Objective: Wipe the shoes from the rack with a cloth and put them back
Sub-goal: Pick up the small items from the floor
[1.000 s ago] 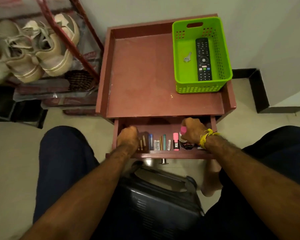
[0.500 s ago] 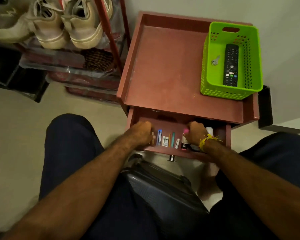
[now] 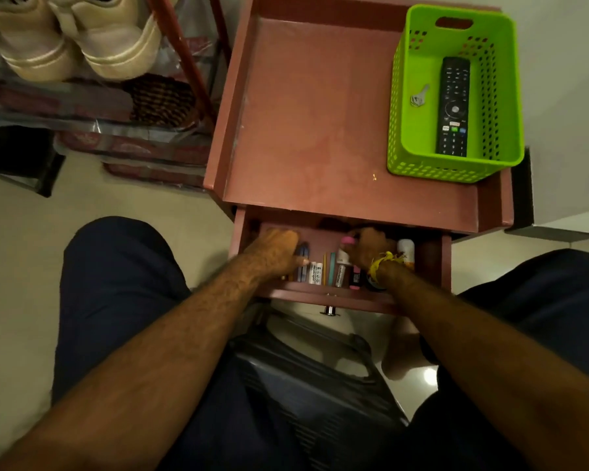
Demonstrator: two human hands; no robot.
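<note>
A pair of cream shoes [image 3: 82,39] stands on the red-framed shoe rack [image 3: 193,66] at the upper left. No cloth is in sight. Both my hands are inside the pulled-out drawer [image 3: 337,297] of a reddish side table [image 3: 320,113]. My left hand [image 3: 276,249] lies over small pens and tubes at the drawer's left end, its fingers bent down. My right hand [image 3: 368,248], with a yellow thread on its wrist, reaches toward the drawer's back beside a pink-capped tube [image 3: 347,241]. Its fingertips are hidden under the table top.
A green basket [image 3: 422,164] on the table's right holds a black remote [image 3: 453,107] and a key [image 3: 419,96]. A white bottle [image 3: 406,249] lies in the drawer's right end. A dark ribbed case [image 3: 320,385] sits between my knees. Plastic-wrapped bundles [image 3: 133,151] lie under the rack.
My head has moved closer and to the left, so the table fills more of the view. Both hands stay in the drawer, with the right one reaching a little further back.
</note>
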